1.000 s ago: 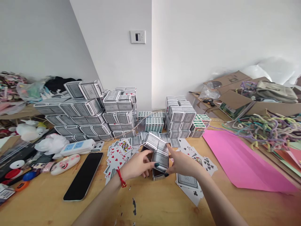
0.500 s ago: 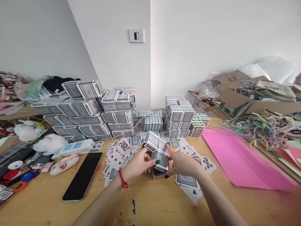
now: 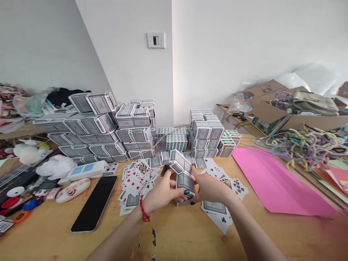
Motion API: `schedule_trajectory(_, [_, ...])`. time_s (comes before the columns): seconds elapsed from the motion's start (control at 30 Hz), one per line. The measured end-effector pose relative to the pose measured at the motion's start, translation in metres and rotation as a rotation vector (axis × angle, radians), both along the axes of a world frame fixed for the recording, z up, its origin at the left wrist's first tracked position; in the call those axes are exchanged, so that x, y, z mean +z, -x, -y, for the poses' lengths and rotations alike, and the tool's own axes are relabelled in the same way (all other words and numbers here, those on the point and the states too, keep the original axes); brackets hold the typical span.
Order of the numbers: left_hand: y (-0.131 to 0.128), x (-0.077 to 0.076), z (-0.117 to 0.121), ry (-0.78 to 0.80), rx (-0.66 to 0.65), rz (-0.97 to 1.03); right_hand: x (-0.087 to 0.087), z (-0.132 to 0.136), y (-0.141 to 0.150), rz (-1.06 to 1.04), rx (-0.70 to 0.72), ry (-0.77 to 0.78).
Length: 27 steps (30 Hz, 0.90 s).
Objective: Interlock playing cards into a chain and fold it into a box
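Between my hands, low over the wooden table, is a box shape made of folded playing cards (image 3: 184, 177) with grey patterned backs. My left hand (image 3: 163, 190) grips its left side, the thumb lying across the front. On its right side, my right hand (image 3: 208, 186) holds it with bent fingers, partly hidden behind it. Loose playing cards, mostly hearts (image 3: 134, 181), lie spread to the left. More loose cards with clubs (image 3: 223, 219) lie beside and under my right hand. Behind the held piece, several face-down cards (image 3: 155, 161) form a row.
Tall stacks of card boxes (image 3: 89, 125) stand at the back left, another stack (image 3: 208, 134) right of centre. Green card packs (image 3: 176, 142) sit between them. A phone (image 3: 94, 203) and power strip (image 3: 87, 170) lie left; pink paper (image 3: 277, 185) and fuzzy stems (image 3: 307, 146) lie right.
My left thumb has moved down and slightly right along the front of the card box. The dark opening at its near end is now mostly covered. My right hand has barely moved.
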<state>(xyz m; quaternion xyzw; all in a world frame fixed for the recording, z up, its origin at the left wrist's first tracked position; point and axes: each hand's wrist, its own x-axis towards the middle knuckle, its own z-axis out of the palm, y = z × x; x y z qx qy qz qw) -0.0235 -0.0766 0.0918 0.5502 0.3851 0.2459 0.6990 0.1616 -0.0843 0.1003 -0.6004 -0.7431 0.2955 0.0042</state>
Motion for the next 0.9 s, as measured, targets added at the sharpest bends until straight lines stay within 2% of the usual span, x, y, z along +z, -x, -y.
schedule_trajectory(0.1, [-0.0015, -0.0002, 0.0013, -0.003, 0.002, 0.006, -0.0015, -0.0006, -0.0003, -0.011, 0.008, -0.010])
schedule_trajectory(0.33, [-0.0077, 0.0006, 0.0063, -0.014, 0.094, 0.018, 0.0008, -0.0004, 0.0011, -0.074, 0.009, 0.045])
schedule_trajectory(0.6, [-0.0065, 0.0049, 0.0093, -0.078, 0.042, -0.096, 0.0043, 0.0003, 0.0030, -0.056, 0.011, 0.037])
schedule_trajectory(0.9, [-0.0054, 0.0021, 0.0088, -0.078, 0.012, -0.098, 0.0027, 0.0006, 0.0032, -0.007, 0.016, 0.020])
